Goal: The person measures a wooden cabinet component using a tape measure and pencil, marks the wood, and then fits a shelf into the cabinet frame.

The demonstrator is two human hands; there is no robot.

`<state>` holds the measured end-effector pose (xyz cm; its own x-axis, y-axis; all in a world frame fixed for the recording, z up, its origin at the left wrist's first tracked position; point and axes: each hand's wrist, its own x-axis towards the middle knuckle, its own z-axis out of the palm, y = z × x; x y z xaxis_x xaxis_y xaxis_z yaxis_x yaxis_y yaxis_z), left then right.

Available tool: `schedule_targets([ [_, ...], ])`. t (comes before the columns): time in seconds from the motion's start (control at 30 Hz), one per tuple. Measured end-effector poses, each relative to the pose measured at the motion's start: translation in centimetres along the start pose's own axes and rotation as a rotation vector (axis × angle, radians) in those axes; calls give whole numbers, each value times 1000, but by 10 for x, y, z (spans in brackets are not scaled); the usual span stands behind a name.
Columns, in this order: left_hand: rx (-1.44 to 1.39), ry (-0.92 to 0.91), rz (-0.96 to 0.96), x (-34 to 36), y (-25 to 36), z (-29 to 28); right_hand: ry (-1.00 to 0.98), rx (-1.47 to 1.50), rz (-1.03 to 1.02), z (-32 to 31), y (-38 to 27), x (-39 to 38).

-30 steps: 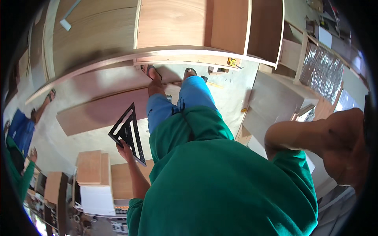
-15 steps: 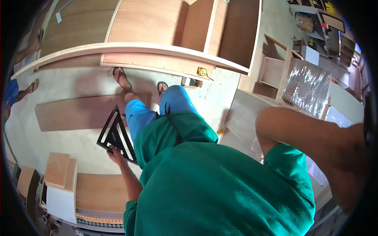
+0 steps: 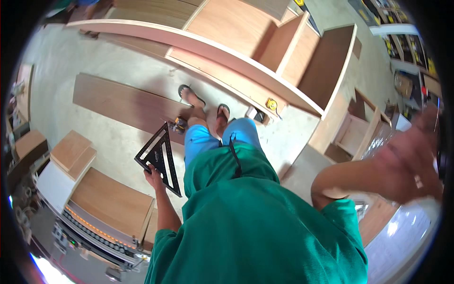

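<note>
The right hand (image 3: 406, 165), raised close to the lens at the right rim, is motion-blurred; its grip cannot be told, and the fingers seem spread with nothing seen in them. The left hand (image 3: 153, 177) hangs at the person's left side, closed on the lower corner of a black triangular speed square (image 3: 158, 158), held upright above the concrete floor (image 3: 109, 137). The two hands are well apart. A long brown board (image 3: 123, 104) lies on the floor beyond the square, and a yellow tape measure (image 3: 271, 104) sits near the plywood cabinet frame (image 3: 265, 61).

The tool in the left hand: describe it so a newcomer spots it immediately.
Start at the green shirt and follow the bare left forearm to the left hand. It grips a flat black triangular square, the only open-framed triangle among rectangular wooden boards.
</note>
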<state>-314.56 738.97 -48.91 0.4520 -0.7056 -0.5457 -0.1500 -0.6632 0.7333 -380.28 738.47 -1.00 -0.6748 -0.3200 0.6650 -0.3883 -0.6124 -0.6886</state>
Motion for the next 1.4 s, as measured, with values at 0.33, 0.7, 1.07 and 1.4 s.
schedule_targets([
  [0.33, -42, 102, 164, 89, 44, -27, -330, -637, 1019, -48, 260, -208],
  [0.7, 73, 276, 100, 367, -35, 65, -806, -838, 1033, 38, 448, -276],
  [1.07, -535, 242, -244, 628, -178, 207, -660, -1433, 781, -2, 503, -341],
  [1.4, -743, 244, -348, 691, -319, 210, -780, -1874, 629, -157, 461, -279],
])
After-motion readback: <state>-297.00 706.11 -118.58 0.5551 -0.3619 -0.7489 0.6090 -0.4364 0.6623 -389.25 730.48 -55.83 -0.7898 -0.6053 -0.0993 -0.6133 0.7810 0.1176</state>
